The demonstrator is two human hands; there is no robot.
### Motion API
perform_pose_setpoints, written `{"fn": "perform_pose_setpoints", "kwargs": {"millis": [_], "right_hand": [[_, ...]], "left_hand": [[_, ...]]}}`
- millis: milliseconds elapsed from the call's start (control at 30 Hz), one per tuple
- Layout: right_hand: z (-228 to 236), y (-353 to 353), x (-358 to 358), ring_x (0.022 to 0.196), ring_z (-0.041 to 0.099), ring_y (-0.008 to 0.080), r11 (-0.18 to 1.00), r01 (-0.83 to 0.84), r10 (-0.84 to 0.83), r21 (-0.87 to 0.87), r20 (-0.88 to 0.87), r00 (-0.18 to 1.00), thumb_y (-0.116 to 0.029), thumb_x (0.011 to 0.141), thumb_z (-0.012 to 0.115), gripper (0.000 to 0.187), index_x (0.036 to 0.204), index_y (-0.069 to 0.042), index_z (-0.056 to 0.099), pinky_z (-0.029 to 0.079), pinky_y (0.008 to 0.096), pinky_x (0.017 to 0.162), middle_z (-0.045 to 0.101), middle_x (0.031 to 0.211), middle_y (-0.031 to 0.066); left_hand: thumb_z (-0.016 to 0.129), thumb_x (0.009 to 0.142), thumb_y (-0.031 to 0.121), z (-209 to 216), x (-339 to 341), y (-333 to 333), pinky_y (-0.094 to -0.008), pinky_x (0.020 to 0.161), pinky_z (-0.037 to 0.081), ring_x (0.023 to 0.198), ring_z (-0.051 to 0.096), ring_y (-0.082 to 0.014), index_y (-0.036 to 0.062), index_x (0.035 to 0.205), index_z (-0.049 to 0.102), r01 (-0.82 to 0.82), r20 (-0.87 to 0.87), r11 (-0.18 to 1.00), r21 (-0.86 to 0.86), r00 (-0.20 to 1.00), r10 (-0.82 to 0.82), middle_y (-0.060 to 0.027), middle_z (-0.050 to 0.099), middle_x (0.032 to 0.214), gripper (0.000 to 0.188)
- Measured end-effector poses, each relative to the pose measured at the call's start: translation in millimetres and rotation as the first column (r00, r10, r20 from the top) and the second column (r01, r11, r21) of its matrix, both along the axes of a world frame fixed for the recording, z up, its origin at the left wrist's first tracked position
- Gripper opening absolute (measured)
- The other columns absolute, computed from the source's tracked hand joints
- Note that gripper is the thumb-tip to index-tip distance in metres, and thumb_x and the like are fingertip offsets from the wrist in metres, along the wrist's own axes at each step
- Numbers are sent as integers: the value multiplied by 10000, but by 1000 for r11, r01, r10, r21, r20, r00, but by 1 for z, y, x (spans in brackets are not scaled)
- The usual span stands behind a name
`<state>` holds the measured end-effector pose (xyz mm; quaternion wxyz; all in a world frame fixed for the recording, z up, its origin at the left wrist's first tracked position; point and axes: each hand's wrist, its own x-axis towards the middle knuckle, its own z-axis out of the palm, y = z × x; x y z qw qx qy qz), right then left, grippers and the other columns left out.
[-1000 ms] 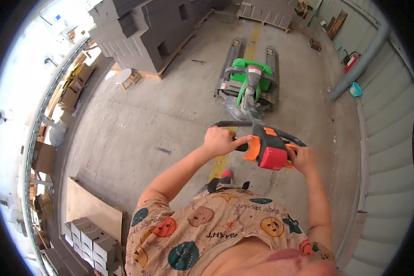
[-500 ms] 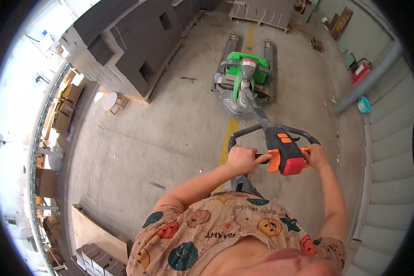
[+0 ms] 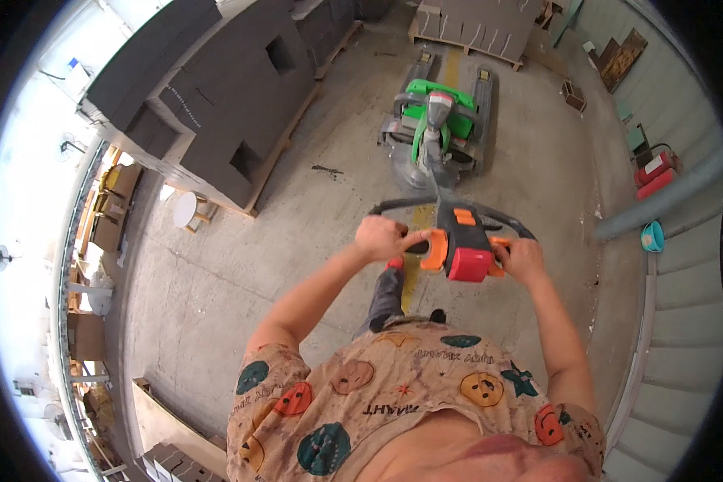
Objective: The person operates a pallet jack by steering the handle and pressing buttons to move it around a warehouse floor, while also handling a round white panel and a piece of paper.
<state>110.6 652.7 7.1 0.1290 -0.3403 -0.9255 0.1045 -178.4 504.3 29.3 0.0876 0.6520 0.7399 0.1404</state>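
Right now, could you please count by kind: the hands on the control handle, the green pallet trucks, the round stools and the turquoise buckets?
Hands on the control handle: 2 (left hand, right hand)
Green pallet truck: 1
Round stool: 1
Turquoise bucket: 1
Total: 5

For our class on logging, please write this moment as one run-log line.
left hand: grips handle | right hand: grips handle | truck: ahead | stool: left, by boxes | bucket: right, near wall

Pallet truck handle (image 3: 466, 234) now further left, white stool (image 3: 185, 210) nearer.
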Motion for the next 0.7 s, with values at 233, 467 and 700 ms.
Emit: {"fn": "perform_pose_setpoints", "kwargs": {"millis": [233,467,700], "right_hand": [[6,32,-48,667,633,365,995,81,-76,-51,92,993,-599,858,451,584,867,-59,674,498,451,597,636,667,176],[17,29,-120,708,637,401,991,111,-108,-79,41,993,-603,886,378,652,855,-12,650,504,488,645,641,709,224],[49,53,-136,650,639,384,986,160,-160,-41,12,987,-582,910,331,661,756,-47,688,507,473,587,632,660,215]], "left_hand": [[489,786,682,-4,-59,58,-397,500,460,529,569,-331,68,570,637,26,35,995,92,999,-29,-133,543,505,667],[363,791,744,1,-145,97,-403,880,312,810,565,-278,65,662,643,49,-170,981,188,985,-16,-103,593,694,746],[361,805,737,37,-164,128,-410,869,342,862,556,-287,56,722,673,38,-138,993,115,990,-22,-122,612,721,753]]}}
